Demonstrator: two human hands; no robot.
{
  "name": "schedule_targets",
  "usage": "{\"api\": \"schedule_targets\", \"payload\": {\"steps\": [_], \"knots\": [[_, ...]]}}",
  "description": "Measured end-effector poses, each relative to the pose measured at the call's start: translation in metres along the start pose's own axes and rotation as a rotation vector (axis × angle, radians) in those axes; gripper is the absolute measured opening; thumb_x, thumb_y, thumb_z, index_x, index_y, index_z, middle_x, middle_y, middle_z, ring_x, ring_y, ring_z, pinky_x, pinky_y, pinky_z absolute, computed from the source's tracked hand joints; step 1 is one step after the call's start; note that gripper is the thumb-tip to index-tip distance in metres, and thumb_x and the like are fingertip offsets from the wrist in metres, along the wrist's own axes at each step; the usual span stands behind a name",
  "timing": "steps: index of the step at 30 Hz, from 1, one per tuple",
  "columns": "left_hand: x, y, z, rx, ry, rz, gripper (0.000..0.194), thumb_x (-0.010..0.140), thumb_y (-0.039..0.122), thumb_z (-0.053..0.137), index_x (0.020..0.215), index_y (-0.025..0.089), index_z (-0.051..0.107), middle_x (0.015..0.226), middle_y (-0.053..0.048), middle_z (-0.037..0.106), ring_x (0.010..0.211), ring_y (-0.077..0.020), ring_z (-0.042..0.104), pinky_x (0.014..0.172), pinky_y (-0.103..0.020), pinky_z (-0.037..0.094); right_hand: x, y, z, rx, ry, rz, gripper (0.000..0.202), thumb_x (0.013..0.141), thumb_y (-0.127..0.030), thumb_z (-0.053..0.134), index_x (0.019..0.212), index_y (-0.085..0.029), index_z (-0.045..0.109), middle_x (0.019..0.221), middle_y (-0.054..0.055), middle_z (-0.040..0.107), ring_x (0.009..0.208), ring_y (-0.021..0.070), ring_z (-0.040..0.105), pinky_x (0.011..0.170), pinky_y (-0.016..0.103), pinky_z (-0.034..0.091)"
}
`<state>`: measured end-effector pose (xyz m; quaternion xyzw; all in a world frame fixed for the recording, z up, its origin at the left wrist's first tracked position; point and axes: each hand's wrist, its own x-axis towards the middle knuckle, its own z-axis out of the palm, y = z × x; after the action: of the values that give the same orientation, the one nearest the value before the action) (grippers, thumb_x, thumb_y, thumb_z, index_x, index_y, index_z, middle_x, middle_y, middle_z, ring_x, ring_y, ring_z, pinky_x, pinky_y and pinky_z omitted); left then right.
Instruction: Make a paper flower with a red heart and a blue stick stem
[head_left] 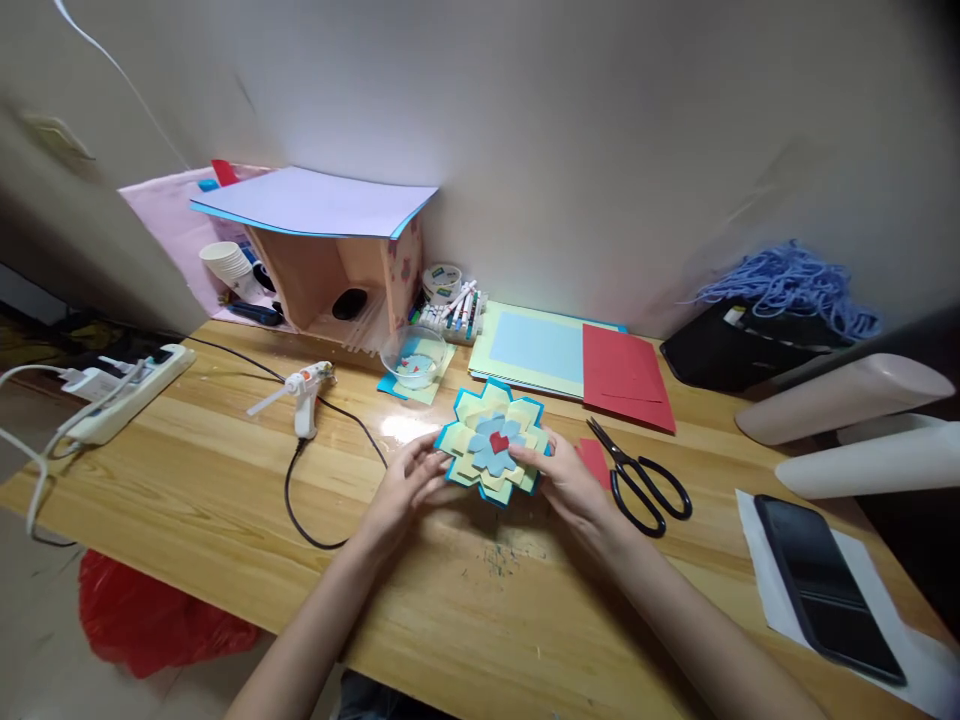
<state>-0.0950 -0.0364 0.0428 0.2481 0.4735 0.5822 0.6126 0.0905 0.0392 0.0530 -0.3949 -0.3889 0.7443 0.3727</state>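
Observation:
A layered paper flower [480,462] is held up over the wooden table [435,620], tilted so its face shows. Its layers are blue at the edge, then pale yellow and light blue, with a red heart in the centre. My left hand [409,475] grips the flower's left edge, fingers partly behind it. On the other side my right hand [564,478] pinches the right edge, thumb on the front near the heart. Black-handled scissors [637,480] lie right of my right hand, beside a red paper scrap [594,462].
A glue gun [306,395] with its cord stands left, near a power strip [127,395]. Behind are a clear bowl [414,358], markers [461,308], coloured paper sheets [630,375] and a box [401,280]. A phone [829,585] and paper rolls [847,398] lie right.

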Motion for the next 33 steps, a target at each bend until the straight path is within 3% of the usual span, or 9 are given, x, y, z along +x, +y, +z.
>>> {"api": "schedule_targets", "payload": {"steps": [3, 7, 11, 14, 19, 24, 28, 33], "knots": [[-0.022, -0.005, -0.009, -0.003, 0.054, 0.045, 0.049, 0.057, 0.031, 0.078, 0.101, 0.015, 0.063, 0.11, -0.012, 0.063, 0.105, -0.0255, 0.056, 0.09, -0.032, 0.044, 0.001, 0.009, 0.038, 0.078, -0.059, 0.019, 0.049, 0.056, -0.027, 0.079, 0.098, -0.016, 0.057, 0.099, 0.007, 0.067, 0.085, 0.0208, 0.064, 0.079, 0.033, 0.05], [-0.037, -0.004, -0.023, -0.129, 0.318, 0.139, 0.042, 0.064, 0.032, 0.074, 0.1, 0.012, 0.063, 0.107, -0.012, 0.065, 0.102, -0.0253, 0.059, 0.091, -0.034, 0.045, 0.011, 0.034, 0.084, 0.012, -0.226, 0.042, 0.055, 0.056, -0.029, 0.079, 0.104, -0.017, 0.055, 0.105, 0.007, 0.065, 0.093, 0.0222, 0.062, 0.083, 0.035, 0.048], [-0.045, 0.009, -0.056, -0.225, 0.576, 0.274, 0.044, 0.065, 0.031, 0.073, 0.103, 0.013, 0.062, 0.105, -0.01, 0.066, 0.102, -0.0242, 0.059, 0.089, -0.034, 0.046, 0.042, 0.058, 0.113, -0.148, -0.363, 0.053, 0.037, 0.076, -0.045, 0.057, 0.101, -0.019, 0.055, 0.106, 0.008, 0.062, 0.098, 0.0201, 0.059, 0.083, 0.033, 0.048], [-0.056, 0.015, -0.09, -0.174, 0.713, 0.336, 0.042, 0.063, 0.031, 0.074, 0.098, 0.011, 0.064, 0.098, -0.01, 0.069, 0.099, -0.0242, 0.061, 0.089, -0.034, 0.046, 0.071, 0.073, 0.136, -0.409, -0.356, 0.004, 0.039, 0.083, -0.05, 0.036, 0.097, -0.017, 0.052, 0.098, 0.01, 0.062, 0.087, 0.0191, 0.061, 0.074, 0.034, 0.05], [-0.078, 0.019, -0.137, -0.09, 0.902, 0.359, 0.043, 0.058, 0.033, 0.076, 0.094, 0.012, 0.065, 0.099, -0.009, 0.069, 0.092, -0.0233, 0.063, 0.085, -0.035, 0.048, 0.103, 0.092, 0.191, -0.851, -0.322, -0.309, 0.036, 0.072, -0.035, 0.053, 0.103, -0.016, 0.051, 0.111, 0.012, 0.055, 0.099, 0.0213, 0.054, 0.084, 0.035, 0.043], [-0.089, 0.022, -0.159, -0.059, 0.993, 0.321, 0.044, 0.055, 0.034, 0.078, 0.09, 0.011, 0.066, 0.094, -0.01, 0.069, 0.086, -0.0226, 0.064, 0.079, -0.033, 0.049, 0.113, 0.11, 0.24, -1.033, -0.081, -0.342, 0.055, 0.066, -0.042, 0.059, 0.106, -0.006, 0.049, 0.112, 0.025, 0.048, 0.111, 0.0375, 0.039, 0.092, 0.049, 0.028], [-0.086, 0.022, -0.166, -0.092, 0.986, 0.323, 0.042, 0.054, 0.035, 0.078, 0.087, 0.011, 0.066, 0.088, -0.008, 0.07, 0.081, -0.0199, 0.064, 0.075, -0.03, 0.049, 0.115, 0.114, 0.246, -1.109, -0.012, -0.38, 0.04, 0.071, -0.038, 0.052, 0.098, -0.008, 0.054, 0.108, 0.024, 0.05, 0.107, 0.0367, 0.042, 0.088, 0.046, 0.03], [-0.079, 0.017, -0.171, -0.068, 0.968, 0.334, 0.036, 0.057, 0.039, 0.075, 0.076, 0.012, 0.062, 0.075, -0.005, 0.069, 0.07, -0.0164, 0.063, 0.066, -0.025, 0.048, 0.113, 0.083, 0.213, -1.105, -0.162, -0.426, 0.024, 0.076, -0.032, 0.043, 0.083, -0.015, 0.059, 0.084, 0.01, 0.06, 0.078, 0.0238, 0.055, 0.069, 0.032, 0.039]]}}
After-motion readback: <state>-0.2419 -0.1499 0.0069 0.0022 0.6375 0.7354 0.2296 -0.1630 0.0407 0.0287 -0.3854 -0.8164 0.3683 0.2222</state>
